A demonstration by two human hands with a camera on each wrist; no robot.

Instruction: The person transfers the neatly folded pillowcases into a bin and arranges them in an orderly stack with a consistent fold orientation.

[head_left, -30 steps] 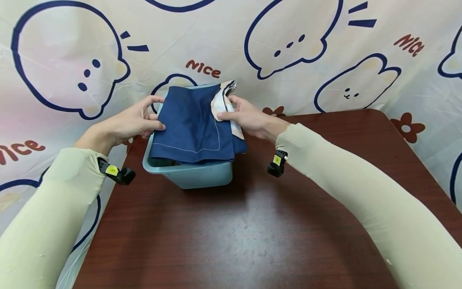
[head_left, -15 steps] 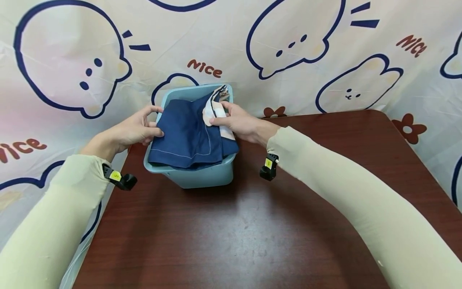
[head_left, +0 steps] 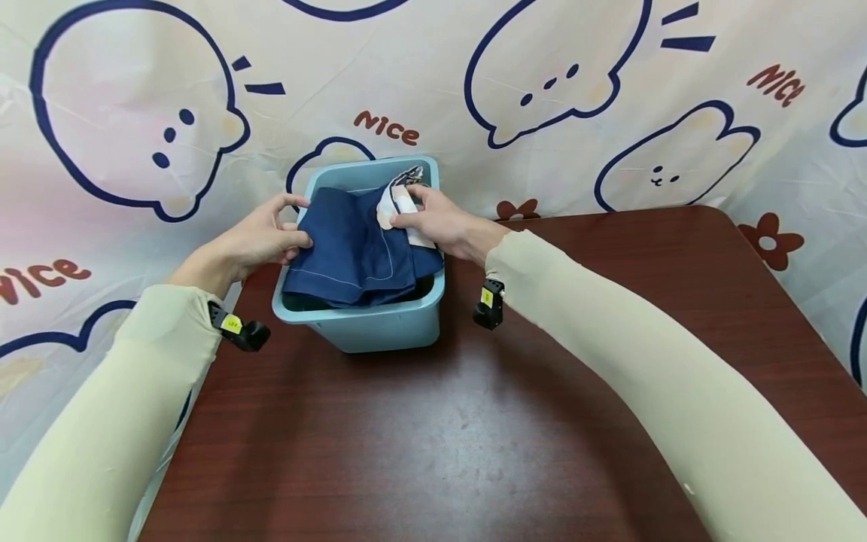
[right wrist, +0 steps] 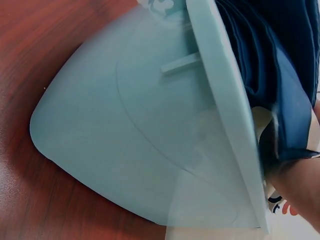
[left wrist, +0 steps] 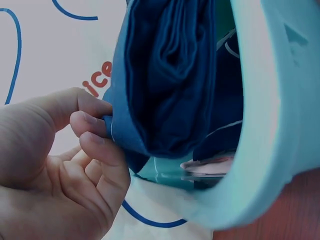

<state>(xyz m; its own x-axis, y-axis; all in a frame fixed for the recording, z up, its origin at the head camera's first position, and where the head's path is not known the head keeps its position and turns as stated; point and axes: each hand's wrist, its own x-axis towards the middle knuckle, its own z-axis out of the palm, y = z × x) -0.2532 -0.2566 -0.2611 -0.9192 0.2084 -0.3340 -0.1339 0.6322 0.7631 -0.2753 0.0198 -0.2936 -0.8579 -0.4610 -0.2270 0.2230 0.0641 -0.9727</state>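
Observation:
A folded dark blue cloth (head_left: pixel 342 245) with pale stitching lies partly inside a light blue plastic bin (head_left: pixel 379 327). Its right side shows a white and cream patterned part (head_left: pixel 386 208). At the cloth's left edge, my left hand (head_left: pixel 260 235) pinches the fabric between thumb and fingers; the left wrist view shows the fingers (left wrist: pixel 100 145) on a blue corner by the bin's rim. My right hand (head_left: pixel 443 220) grips the patterned side, thumb on top, with the fingers partly hidden. Thick folds (right wrist: pixel 260 55) hang inside the rim in the right wrist view.
The bin stands on a dark red-brown wooden table (head_left: pixel 447 429), close to its back left. Behind the table hangs a white curtain (head_left: pixel 420 68) with cartoon prints. More dark cloth (left wrist: pixel 227 95) and a pale pink item (left wrist: pixel 212 166) show inside the bin.
The cloth has moved down into the bin, and the bin's back rim has come into view. My right hand has shifted left with its side of the cloth. Both hands keep hold.

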